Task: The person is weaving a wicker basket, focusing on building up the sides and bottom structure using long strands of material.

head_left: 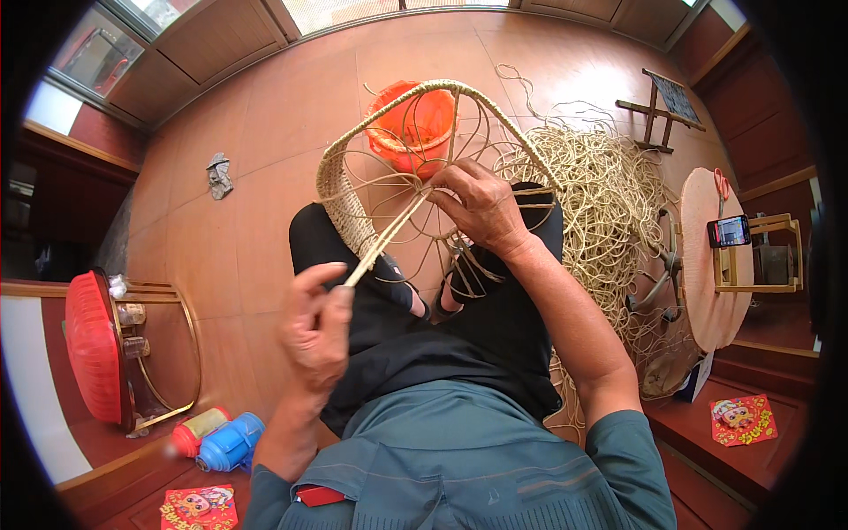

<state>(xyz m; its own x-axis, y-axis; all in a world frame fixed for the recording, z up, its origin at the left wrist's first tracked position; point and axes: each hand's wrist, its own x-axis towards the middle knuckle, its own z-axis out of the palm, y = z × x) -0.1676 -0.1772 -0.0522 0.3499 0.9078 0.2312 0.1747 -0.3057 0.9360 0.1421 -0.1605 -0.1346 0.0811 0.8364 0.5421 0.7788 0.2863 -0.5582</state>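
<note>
A round wire frame (408,231) rests across my knees, part of its rim and side covered by a woven straw-coloured band (336,190). Pale cord strands (386,240) run taut from the middle of the frame toward my lower left. At their lower end my left hand (318,327) pinches them between thumb and forefinger. My right hand (481,208) is closed at the frame's middle, its fingertips on the strands where the wires meet. Its palm side is hidden. Below the frame my shoes show through the wires.
An orange bucket (408,115) stands beyond the frame. A large heap of loose cord (601,212) covers the floor to the right. Farther right, scissors (722,185) and a phone (729,231) lie on a round stool (702,291). A folding stool (658,110) stands behind; blue flask (230,442) lower left.
</note>
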